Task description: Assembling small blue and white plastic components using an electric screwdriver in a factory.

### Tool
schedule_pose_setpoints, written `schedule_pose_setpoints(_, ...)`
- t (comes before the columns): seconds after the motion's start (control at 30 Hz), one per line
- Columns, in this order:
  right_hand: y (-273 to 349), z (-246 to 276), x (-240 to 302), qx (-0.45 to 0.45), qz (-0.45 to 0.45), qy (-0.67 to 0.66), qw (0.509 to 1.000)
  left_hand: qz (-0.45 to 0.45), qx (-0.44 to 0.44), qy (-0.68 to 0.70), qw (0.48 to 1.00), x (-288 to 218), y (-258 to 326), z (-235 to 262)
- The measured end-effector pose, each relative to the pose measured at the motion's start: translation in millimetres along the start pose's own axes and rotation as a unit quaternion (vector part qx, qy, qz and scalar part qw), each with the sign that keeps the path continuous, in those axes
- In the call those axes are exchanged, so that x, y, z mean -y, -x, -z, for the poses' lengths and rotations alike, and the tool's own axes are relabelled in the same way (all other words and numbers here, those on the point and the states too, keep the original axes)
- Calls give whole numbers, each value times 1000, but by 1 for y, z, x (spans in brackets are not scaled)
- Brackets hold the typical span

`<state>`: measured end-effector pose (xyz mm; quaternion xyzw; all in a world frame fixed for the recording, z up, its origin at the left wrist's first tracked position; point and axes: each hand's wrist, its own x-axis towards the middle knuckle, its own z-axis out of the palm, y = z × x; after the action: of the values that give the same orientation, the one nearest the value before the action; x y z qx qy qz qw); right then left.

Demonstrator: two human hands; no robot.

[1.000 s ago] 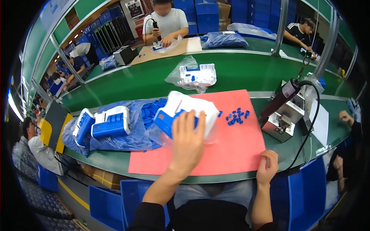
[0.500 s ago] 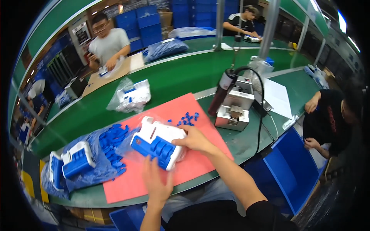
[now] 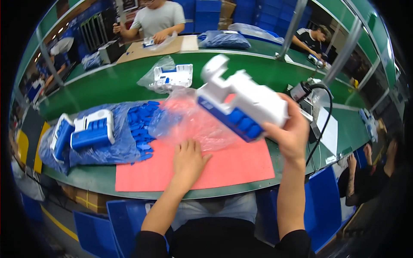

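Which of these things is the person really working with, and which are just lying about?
In use:
- white and blue plastic part, held up in the right hand
- clear plastic bag, by the left hand
- red mat

Lying about:
- two blue and white parts on blue bag
- bagged part on green belt
- grey tool with cable

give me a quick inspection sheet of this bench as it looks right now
surface: green bench with a red mat at the front edge
job's things: white and blue plastic unit lifted above the mat; clear plastic bag under it
clutter: second white and blue unit on blue bags with loose blue parts; bagged white part
grippers: right hand in a grip on the lifted unit; left hand flat on the mat at the bag's edge
cables: black cable beside a metal fixture
surroundings: other people working at neighbouring benches
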<state>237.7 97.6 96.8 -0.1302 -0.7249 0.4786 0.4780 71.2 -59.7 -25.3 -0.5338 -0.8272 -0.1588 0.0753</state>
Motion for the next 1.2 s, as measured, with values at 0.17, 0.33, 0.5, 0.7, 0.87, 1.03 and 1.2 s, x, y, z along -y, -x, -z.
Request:
schedule_pose_setpoints(0.17,61,27,26,-72,178,222,956,-68,-155,-6,986,-5,12,14)
schedule_pose_setpoints(0.33,118,15,2,277,353,357,819,159,46,839,519,17,70,34)
schedule_pose_setpoints(0.5,127,10,-46,300,380,341,806,186,127,765,604,15,66,19)
schedule_pose_setpoints(0.7,121,23,-60,384,221,381,811,189,126,605,763,-1,73,14)
schedule_pose_setpoints(0.87,82,24,-46,301,44,242,922,148,-5,352,924,-4,72,21)
schedule_pose_setpoints(1.03,49,32,-73,216,-213,-50,952,34,-134,207,969,-6,66,2)
schedule_pose_setpoints(1.2,36,27,-90,72,-266,35,961,-7,-122,254,960,4,65,2)
